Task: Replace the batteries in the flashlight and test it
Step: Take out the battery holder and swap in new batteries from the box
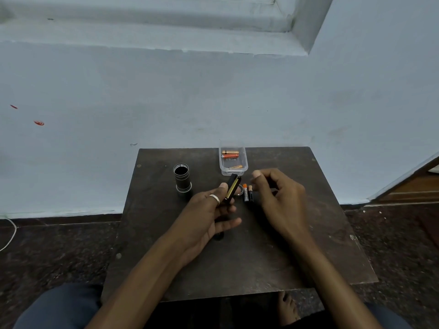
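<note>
Tabletop (237,257): battery holder (232,187) between left fingers (222,189)

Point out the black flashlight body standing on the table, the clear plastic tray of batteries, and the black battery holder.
black flashlight body (182,180): head view, on its ribbed side wall.
clear plastic tray (234,172): head view, on its near rim.
black battery holder (232,187): head view, on the gold battery seated in it, held by the left hand (209,217).

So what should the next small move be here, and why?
Probably the right hand, empty and open, picks a battery from the clear tub: the holder in the left hand shows one battery, and two lie out on the table.
</note>
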`<action>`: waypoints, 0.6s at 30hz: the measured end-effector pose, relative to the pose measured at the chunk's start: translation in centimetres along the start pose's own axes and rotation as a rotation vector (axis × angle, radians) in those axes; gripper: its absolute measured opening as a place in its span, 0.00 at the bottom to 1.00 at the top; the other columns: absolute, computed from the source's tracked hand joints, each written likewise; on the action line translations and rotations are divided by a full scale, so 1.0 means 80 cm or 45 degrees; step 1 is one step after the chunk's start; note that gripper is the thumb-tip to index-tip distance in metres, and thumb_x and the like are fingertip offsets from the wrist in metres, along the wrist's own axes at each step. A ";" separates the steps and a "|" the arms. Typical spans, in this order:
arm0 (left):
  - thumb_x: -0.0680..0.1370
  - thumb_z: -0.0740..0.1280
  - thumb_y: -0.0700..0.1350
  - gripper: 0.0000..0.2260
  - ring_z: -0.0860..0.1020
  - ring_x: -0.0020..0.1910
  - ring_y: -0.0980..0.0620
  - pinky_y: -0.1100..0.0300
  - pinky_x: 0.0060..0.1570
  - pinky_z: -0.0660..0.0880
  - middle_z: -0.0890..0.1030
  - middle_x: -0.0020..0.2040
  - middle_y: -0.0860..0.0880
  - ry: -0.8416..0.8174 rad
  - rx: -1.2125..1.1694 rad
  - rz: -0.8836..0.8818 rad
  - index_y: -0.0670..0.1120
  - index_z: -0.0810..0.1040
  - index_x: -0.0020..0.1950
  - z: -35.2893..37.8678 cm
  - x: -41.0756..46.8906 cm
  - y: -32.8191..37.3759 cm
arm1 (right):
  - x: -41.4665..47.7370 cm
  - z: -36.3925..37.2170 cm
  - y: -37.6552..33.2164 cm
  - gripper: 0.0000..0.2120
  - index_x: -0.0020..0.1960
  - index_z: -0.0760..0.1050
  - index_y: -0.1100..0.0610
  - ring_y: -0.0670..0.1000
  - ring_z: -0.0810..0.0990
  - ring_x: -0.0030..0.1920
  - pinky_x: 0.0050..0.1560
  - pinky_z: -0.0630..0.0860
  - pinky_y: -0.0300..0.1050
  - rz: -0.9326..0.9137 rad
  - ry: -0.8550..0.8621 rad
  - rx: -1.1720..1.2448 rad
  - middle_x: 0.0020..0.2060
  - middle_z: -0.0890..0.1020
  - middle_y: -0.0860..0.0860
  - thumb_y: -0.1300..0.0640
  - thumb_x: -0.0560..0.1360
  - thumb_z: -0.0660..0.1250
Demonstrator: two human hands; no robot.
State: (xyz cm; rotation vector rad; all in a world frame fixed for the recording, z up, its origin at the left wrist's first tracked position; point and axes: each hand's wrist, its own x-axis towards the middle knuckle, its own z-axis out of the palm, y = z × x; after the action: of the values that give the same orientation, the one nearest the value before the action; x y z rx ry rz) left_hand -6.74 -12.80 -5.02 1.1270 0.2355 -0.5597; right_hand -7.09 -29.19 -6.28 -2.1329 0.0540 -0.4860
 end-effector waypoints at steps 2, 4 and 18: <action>0.82 0.60 0.49 0.15 0.77 0.38 0.55 0.58 0.36 0.80 0.78 0.41 0.48 -0.005 -0.017 0.023 0.42 0.83 0.50 0.001 0.000 0.000 | -0.005 0.000 -0.012 0.05 0.48 0.83 0.51 0.40 0.83 0.42 0.39 0.76 0.31 -0.045 -0.088 0.073 0.40 0.85 0.41 0.52 0.78 0.70; 0.83 0.58 0.49 0.15 0.80 0.39 0.55 0.59 0.38 0.80 0.82 0.42 0.47 -0.023 -0.007 0.052 0.43 0.82 0.49 -0.001 0.001 0.000 | -0.010 0.004 -0.017 0.09 0.52 0.83 0.51 0.41 0.84 0.44 0.40 0.79 0.37 -0.068 -0.181 0.107 0.43 0.86 0.42 0.49 0.74 0.74; 0.84 0.56 0.46 0.14 0.81 0.39 0.58 0.57 0.45 0.80 0.83 0.40 0.51 -0.029 0.234 0.148 0.48 0.82 0.51 -0.007 0.001 -0.001 | -0.012 0.013 -0.010 0.24 0.58 0.76 0.51 0.46 0.81 0.50 0.42 0.80 0.40 -0.122 -0.282 0.135 0.48 0.81 0.43 0.56 0.66 0.82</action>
State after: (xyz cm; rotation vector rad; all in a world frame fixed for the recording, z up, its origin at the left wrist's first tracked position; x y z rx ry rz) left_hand -6.68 -12.35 -5.36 1.3028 0.0992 -0.4976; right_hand -7.72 -27.69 -6.43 -2.0788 -0.1955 -0.2979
